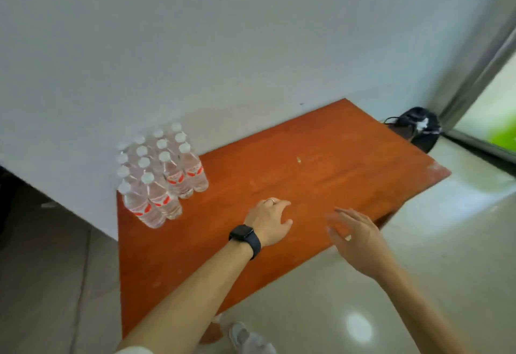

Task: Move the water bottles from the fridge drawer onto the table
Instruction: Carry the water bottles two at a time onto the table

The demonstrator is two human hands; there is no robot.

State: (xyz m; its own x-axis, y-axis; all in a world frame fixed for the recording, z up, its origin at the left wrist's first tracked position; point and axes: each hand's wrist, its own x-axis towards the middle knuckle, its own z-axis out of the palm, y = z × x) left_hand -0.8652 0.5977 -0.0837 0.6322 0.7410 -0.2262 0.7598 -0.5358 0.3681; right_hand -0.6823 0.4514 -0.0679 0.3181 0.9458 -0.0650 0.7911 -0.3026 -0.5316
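Note:
Several clear water bottles (163, 174) with white caps and red labels stand upright in rows at the far left corner of the orange wooden table (321, 163), against the white wall. My left hand (269, 221), with a ring and a black watch on the wrist, hovers over the table's middle with loosely curled fingers, holding nothing. My right hand (354, 235) is beside it to the right, fingers spread and blurred, empty. Both hands are well apart from the bottles. The fridge drawer is out of view.
A black bag (418, 128) sits on the floor behind the table's far right corner, near a window frame (474, 79). Glossy tiled floor (418, 269) lies to the right and front. A shoe (245, 337) shows at the bottom edge.

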